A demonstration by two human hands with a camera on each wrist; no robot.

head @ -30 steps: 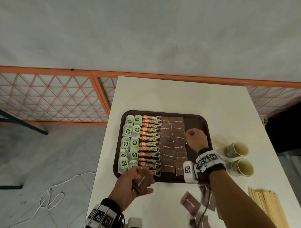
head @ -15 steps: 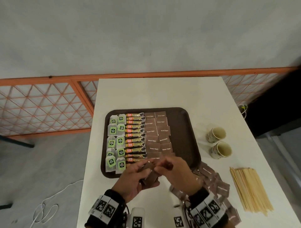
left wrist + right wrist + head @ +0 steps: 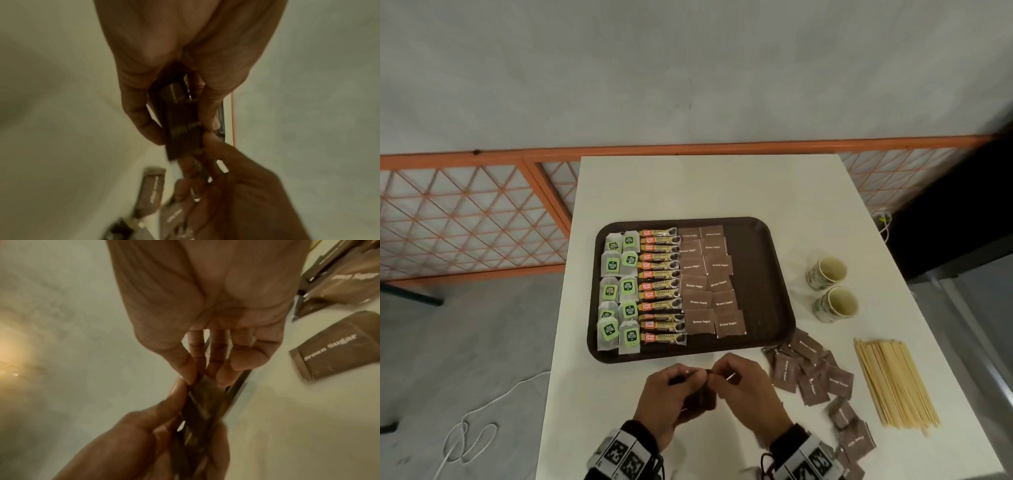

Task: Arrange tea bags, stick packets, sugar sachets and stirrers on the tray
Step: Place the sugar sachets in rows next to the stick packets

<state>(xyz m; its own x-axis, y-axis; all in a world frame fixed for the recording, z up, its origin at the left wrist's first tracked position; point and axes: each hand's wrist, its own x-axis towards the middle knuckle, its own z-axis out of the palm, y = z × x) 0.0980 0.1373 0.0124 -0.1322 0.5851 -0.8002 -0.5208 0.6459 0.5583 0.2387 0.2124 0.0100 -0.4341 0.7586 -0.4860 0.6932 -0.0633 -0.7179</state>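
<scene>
Sachets (image 3: 699,321) read "Brown Sugar"; stick packets (image 3: 662,293) "GRANULES"

Both hands (image 3: 717,394) together, fingers (image 3: 207,113) pinched

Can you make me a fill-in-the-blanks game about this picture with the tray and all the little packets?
1. The words printed on the brown sachets on the tray are "Brown ____".
2. Beside the tray stand ____ paper cups.
3. The wooden stirrers lie on the ____, not on the tray.
4. The left hand and the right hand both pinch a small stack of brown ____.

Missing words: Sugar; two; table; sachets
</scene>
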